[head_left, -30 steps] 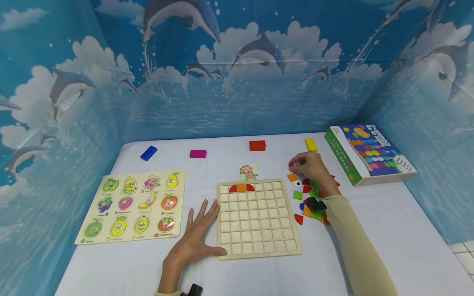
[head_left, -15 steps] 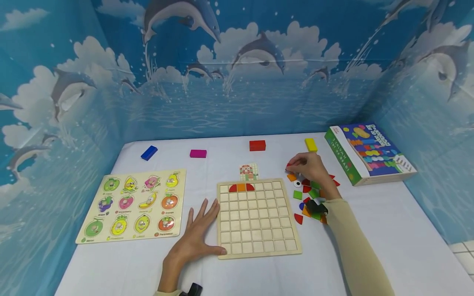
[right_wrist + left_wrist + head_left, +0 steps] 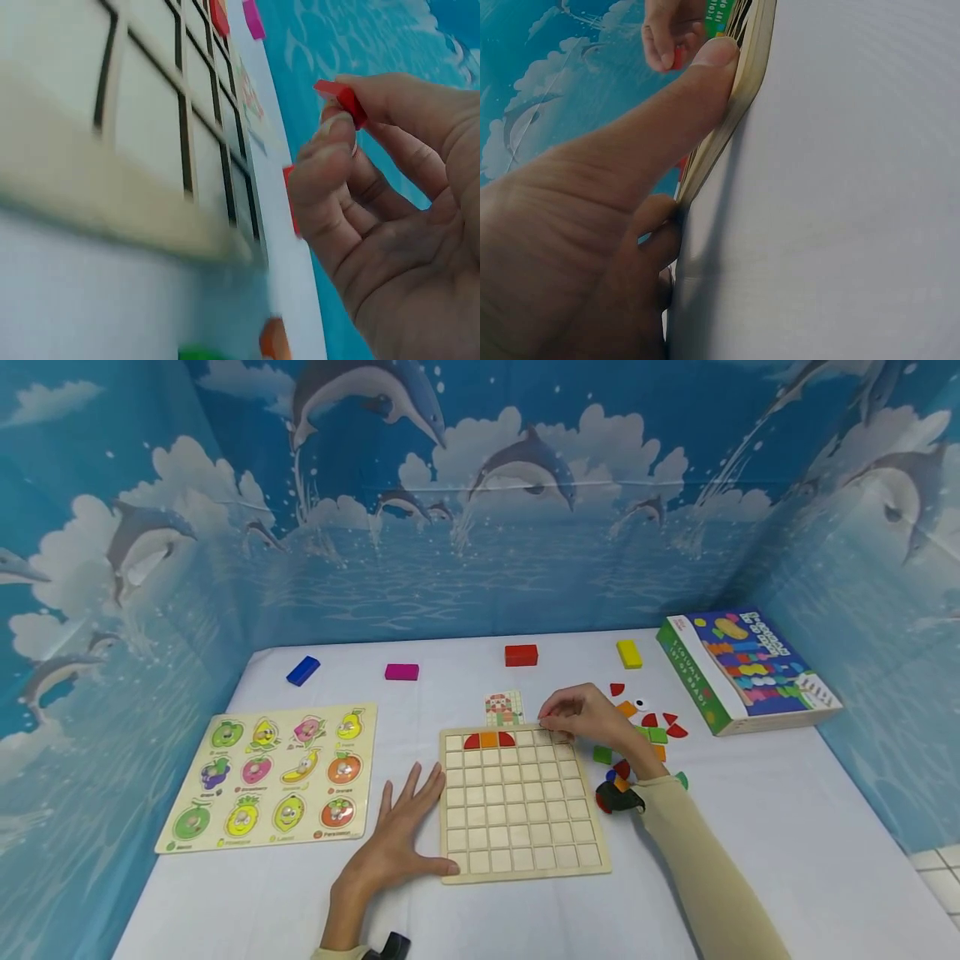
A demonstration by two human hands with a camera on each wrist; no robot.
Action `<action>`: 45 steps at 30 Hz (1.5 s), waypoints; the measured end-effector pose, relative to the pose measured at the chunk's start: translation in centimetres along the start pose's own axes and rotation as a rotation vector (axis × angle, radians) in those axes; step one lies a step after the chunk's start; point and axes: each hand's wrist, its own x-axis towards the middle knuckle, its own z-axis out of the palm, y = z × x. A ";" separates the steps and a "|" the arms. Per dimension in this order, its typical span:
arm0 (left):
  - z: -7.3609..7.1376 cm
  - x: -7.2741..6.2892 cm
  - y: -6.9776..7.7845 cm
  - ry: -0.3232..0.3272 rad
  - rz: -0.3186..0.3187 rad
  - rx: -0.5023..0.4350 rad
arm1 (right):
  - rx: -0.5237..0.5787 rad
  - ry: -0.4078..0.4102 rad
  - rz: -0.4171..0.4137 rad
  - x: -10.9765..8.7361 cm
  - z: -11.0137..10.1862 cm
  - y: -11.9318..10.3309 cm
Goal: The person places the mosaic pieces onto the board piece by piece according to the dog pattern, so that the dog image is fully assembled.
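My right hand [image 3: 588, 714] pinches a small red tile [image 3: 346, 103] between thumb and forefinger, over the top right corner of the wooden grid board [image 3: 517, 878]. In the right wrist view the tile's edge and one face show; its full outline is partly hidden by the fingers. My left hand [image 3: 397, 843] rests along the board's left side with fingers spread, its thumb [image 3: 716, 52] on the lower left corner. In the top row of the grid, an orange square [image 3: 489, 740] sits between two red quarter-round tiles. Behind the board lies a small pattern card [image 3: 503, 709].
Loose coloured tiles [image 3: 657, 735] are scattered right of the board, partly under my right forearm. A fruit puzzle board [image 3: 273, 777] lies at left. Blue, magenta, red [image 3: 521, 655] and yellow blocks line the back. A game box [image 3: 750, 672] stands at back right.
My right hand has moved left and slightly nearer, from the loose tiles to the board's top right corner, carrying the red tile. My left hand has stayed in place.
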 end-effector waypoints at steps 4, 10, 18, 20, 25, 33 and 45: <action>0.0 0.0 0.0 0.000 0.008 0.000 | 0.035 -0.094 -0.028 0.5 1.1 -0.7; -0.1 -0.1 -0.1 -0.004 0.021 0.001 | 0.084 -0.277 -0.119 1.5 2.6 -1.7; -0.1 -0.1 -0.2 -0.011 0.020 0.004 | 0.086 -0.338 -0.171 2.5 5.1 -2.1; -0.1 -0.1 -0.2 -0.012 0.017 0.003 | 0.072 -0.353 -0.168 2.6 5.7 -2.2; -0.2 -0.2 -0.2 -0.015 0.018 0.008 | 0.010 -0.393 -0.201 2.7 7.3 -2.2; -0.1 0.0 -0.3 -0.011 0.017 0.011 | -0.028 -0.372 -0.165 3.0 8.3 -2.4; -0.2 -0.1 -0.3 -0.016 0.023 0.019 | -0.102 -0.276 -0.235 3.5 9.2 -3.1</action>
